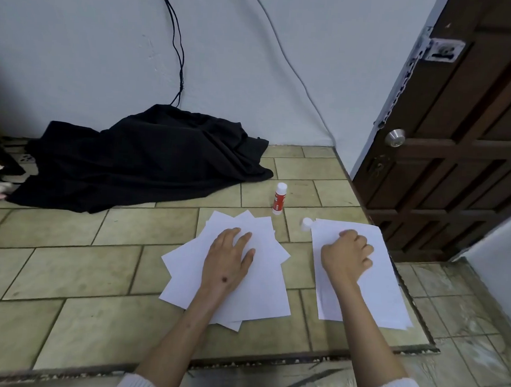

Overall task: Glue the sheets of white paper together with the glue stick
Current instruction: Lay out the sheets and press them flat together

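A fanned stack of white paper sheets (188, 267) lies on the tiled floor, and my left hand (230, 256) rests flat on it with fingers spread. To the right lies a second neat pile of white sheets (383, 290); my right hand (346, 257) presses on it as a closed fist with nothing in it. A red glue stick (278, 198) with a white top stands upright just beyond the two piles. Its white cap (306, 224) lies at the far left corner of the right pile.
A heap of black cloth (148, 158) lies at the back left against the wall, with cables hanging above it. A dark wooden door (463, 147) stands at the right. The raised tiled platform ends in a rough step edge (297, 359) close to me.
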